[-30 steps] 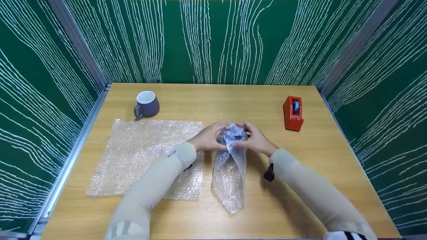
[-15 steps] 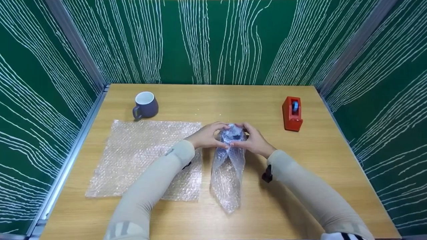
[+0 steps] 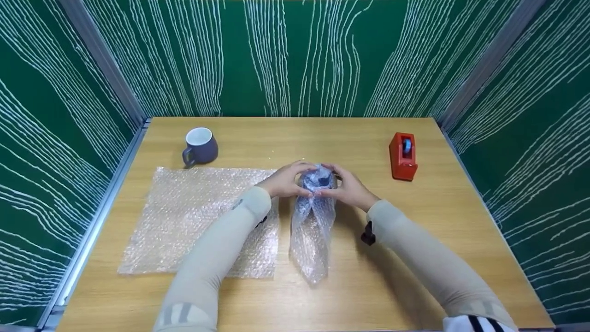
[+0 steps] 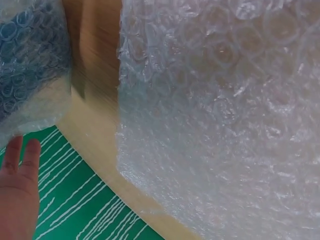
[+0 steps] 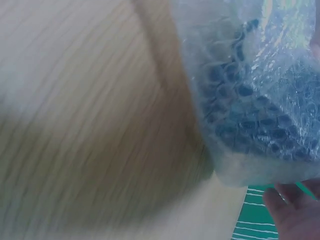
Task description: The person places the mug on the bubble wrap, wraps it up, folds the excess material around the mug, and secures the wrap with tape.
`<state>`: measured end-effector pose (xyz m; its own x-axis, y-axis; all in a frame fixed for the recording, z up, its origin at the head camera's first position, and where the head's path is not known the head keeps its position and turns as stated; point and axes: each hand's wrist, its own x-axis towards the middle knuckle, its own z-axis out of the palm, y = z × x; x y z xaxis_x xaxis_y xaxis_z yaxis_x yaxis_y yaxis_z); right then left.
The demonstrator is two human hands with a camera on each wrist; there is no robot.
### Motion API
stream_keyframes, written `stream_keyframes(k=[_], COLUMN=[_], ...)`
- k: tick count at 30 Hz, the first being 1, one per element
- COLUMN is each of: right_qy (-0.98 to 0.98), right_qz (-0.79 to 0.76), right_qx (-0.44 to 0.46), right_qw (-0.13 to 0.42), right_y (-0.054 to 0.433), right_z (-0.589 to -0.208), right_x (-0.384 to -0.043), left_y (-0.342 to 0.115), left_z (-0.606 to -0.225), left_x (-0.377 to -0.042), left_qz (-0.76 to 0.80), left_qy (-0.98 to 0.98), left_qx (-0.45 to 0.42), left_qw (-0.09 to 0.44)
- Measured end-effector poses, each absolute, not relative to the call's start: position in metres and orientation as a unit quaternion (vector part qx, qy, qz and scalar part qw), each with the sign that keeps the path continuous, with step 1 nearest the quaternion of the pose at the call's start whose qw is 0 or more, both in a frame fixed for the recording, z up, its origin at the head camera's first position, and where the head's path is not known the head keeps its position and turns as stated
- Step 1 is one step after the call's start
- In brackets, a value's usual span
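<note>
Near the middle of the table, both hands hold a bubble-wrapped bundle point(image 3: 318, 177) with something dark blue showing through the plastic. My left hand point(image 3: 285, 181) grips its left side, thumb in front and fingers over the far side. On the right, my right hand point(image 3: 349, 188) holds it the same way, and the two thumbs nearly meet at the front. A loose tail of bubble wrap point(image 3: 311, 249) trails from the bundle toward me. In the left wrist view, the fingertips point(image 4: 31, 150) lie against the wrapped bundle's end point(image 4: 30, 60); the right wrist view shows bluish wrapping point(image 5: 255, 115) close up.
A flat bubble wrap sheet point(image 3: 184, 221) lies left of the bundle, partly under the left forearm. Behind it stands a dark blue-grey mug point(image 3: 201, 150) with a pale inside. At the back right is a red tape dispenser point(image 3: 403, 159). Green panels point(image 3: 249, 55) enclose the wooden table point(image 3: 295, 309).
Both hands and the bundle have shifted slightly away from me, and the loose tail has been drawn along with them. The grip stays much the same.
</note>
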<state>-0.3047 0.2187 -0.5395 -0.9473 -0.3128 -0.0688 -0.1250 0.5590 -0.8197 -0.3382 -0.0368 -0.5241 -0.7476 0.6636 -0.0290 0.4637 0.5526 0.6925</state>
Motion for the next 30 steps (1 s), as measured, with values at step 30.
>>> stream_keyframes(k=[30], right_qy=[0.828], right_qz=[-0.155], right_qx=[-0.520], right_qw=[-0.141], right_y=[0.253], right_z=[-0.567], right_x=[-0.242], left_y=[-0.030], left_z=[-0.514], left_x=[-0.347], left_qz=[0.280], left_qy=[0.885], left_qx=[0.342], left_qw=[0.145])
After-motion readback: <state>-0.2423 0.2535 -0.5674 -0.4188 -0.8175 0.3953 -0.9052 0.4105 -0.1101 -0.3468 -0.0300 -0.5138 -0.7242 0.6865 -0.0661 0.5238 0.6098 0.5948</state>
